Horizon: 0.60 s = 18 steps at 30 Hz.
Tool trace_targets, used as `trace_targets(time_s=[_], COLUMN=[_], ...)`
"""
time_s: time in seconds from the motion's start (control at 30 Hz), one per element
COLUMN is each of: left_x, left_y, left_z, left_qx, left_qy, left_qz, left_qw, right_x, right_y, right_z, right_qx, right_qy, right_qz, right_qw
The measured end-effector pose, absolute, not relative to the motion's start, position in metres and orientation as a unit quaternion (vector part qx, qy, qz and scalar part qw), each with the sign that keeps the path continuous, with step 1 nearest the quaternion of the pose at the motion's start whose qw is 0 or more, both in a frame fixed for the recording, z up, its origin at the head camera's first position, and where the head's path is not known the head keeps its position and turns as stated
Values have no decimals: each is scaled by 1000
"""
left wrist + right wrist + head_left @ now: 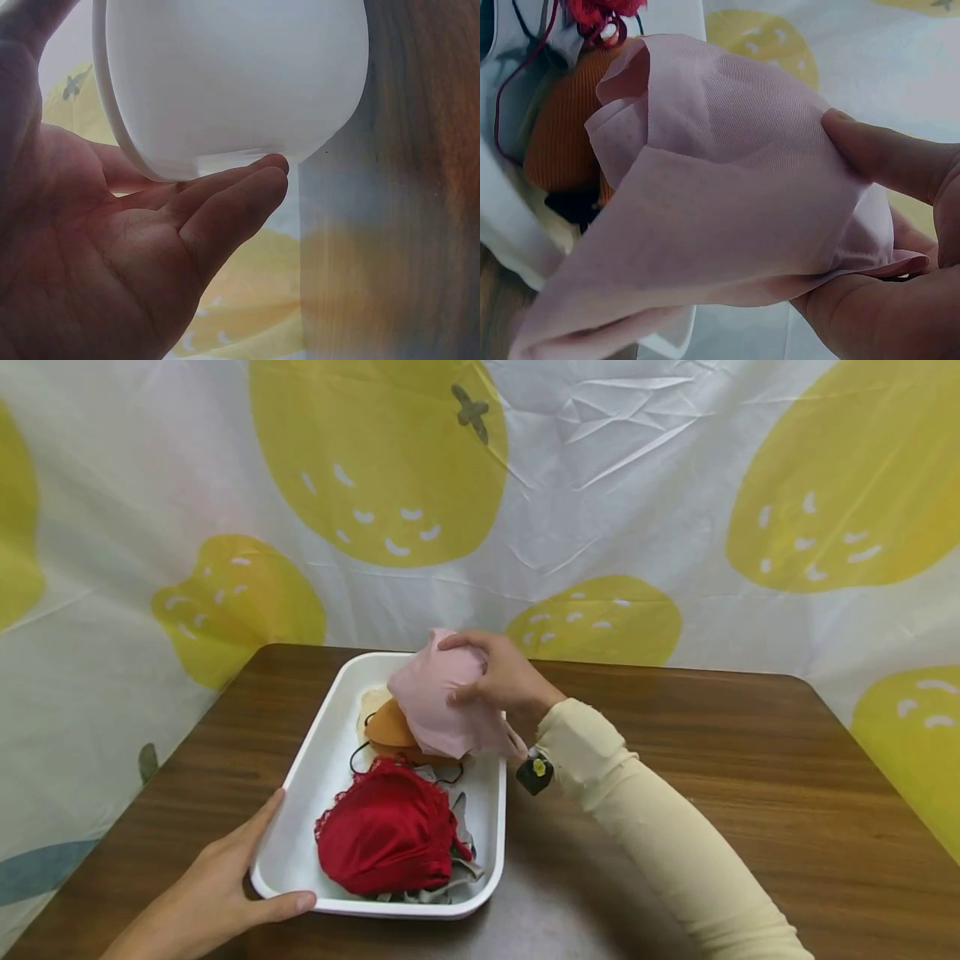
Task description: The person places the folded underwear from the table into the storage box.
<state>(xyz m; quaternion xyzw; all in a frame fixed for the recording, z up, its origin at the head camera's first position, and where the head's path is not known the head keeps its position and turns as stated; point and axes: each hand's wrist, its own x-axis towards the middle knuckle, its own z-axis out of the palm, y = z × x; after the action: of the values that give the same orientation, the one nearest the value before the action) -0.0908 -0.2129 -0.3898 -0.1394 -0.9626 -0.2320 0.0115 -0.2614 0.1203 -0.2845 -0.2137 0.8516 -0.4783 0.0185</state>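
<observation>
My right hand [506,677] pinches a smooth pale pink bra [438,697] between thumb and fingers over the far right part of a white tray [296,827]. In the right wrist view, folded cloth of the pink bra [742,195] hangs from the grip. Partly hidden beneath it lies an orange-brown ribbed bra [392,728] with black straps. A red satin bra with lace edging [386,835] fills the near end of the tray. My left hand [213,872] holds the near left corner, its thumb at the front rim and its fingers [240,202] along the outer side wall.
A cream-coloured piece [369,706] shows behind the orange-brown bra, and grey straps [461,877] poke out beside the red one. The tray stands on a dark wooden table [712,760]. Behind it hangs a white curtain [600,510] with yellow fruit prints.
</observation>
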Motion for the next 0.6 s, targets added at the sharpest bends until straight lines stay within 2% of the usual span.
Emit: trace_targets(time_s=[0.2, 0.33, 0.5, 0.6], left_x=[-91, -91, -90, -90], left_y=[-212, -212, -212, -213], left_z=[-390, -390, -390, -390], left_qx=[-151, -147, -142, -141], left_qy=[-961, -962, -961, -962], left_qz=[-232, -231, -236, -231], left_qw=[26, 17, 6, 17], right_x=[-261, -260, -259, -261], right_y=[107, 97, 82, 75], right_z=[-289, -288, -287, -291], right_qx=[-240, -259, -251, -244], right_qy=[860, 864, 841, 839], right_qz=[-450, -431, -479, -485], right_qw=[23, 10, 32, 41])
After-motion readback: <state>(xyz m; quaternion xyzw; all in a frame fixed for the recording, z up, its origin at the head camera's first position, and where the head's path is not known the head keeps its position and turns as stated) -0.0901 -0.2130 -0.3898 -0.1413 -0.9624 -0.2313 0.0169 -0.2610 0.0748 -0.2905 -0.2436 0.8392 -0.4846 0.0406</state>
